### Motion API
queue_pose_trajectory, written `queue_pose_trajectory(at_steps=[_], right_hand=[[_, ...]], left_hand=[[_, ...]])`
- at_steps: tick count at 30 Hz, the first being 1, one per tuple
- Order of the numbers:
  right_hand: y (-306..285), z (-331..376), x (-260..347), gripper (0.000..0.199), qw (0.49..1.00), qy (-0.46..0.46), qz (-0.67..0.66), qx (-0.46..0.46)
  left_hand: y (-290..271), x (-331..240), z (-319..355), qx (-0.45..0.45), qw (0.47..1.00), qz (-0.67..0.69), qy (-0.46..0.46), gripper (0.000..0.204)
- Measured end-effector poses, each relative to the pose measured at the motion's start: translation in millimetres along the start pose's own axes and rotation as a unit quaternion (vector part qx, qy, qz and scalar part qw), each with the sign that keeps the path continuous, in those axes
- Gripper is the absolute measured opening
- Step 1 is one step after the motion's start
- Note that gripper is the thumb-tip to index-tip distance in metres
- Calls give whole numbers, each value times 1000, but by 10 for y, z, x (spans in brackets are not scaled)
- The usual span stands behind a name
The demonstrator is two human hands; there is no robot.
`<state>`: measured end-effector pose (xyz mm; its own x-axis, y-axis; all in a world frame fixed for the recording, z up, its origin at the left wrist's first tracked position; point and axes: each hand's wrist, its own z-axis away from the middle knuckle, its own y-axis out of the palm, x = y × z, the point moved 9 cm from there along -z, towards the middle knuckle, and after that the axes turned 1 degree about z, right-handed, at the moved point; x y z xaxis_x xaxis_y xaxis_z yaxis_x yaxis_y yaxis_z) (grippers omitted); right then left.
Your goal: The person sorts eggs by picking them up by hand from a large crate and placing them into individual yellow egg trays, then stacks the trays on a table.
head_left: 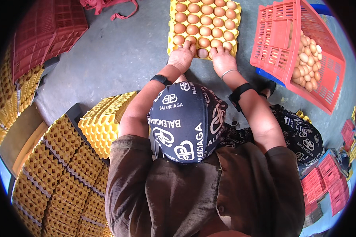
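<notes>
A yellow egg tray [238,36] with rows of brown eggs [206,20] lies on the grey floor at the top middle. My left hand [182,56] rests at its near left corner, fingers curled over the near row. At the near right corner, the fingers of my right hand [224,61] bend down over the same row. One paler egg [203,53] shows between the two hands. Whatever lies under my fingers is hidden, so I cannot tell whether they hold eggs or the tray's edge.
Right of the tray, a tilted red crate [275,35] holds many loose eggs [307,59]. Stacked yellow trays [101,128] stand near my left arm, with brownish tray stacks [63,189] at lower left. A dark red crate [47,37] sits far left. Pink crates [324,177] are at lower right.
</notes>
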<state>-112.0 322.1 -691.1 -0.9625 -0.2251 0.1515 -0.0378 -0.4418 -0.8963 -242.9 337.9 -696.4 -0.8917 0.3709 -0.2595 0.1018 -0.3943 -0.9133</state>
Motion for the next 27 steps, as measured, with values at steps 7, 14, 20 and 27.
queue_pose_trajectory(at_steps=[7,14,20,27], right_hand=[[-109,51,-40,36,998,-25,-43,-31],[-658,-95,-304,33,993,60,-82,-64],[-389,-354,-127,24,1000,10,10,11],[-341,-495,-141,25,992,63,68,-89]], left_hand=[[-334,-305,99,-27,995,76,62,31],[-160,-455,-62,-8,996,-3,88,21],[-109,-482,-100,-27,995,-52,82,26],[-388,-381,-42,-96,987,106,78,34]])
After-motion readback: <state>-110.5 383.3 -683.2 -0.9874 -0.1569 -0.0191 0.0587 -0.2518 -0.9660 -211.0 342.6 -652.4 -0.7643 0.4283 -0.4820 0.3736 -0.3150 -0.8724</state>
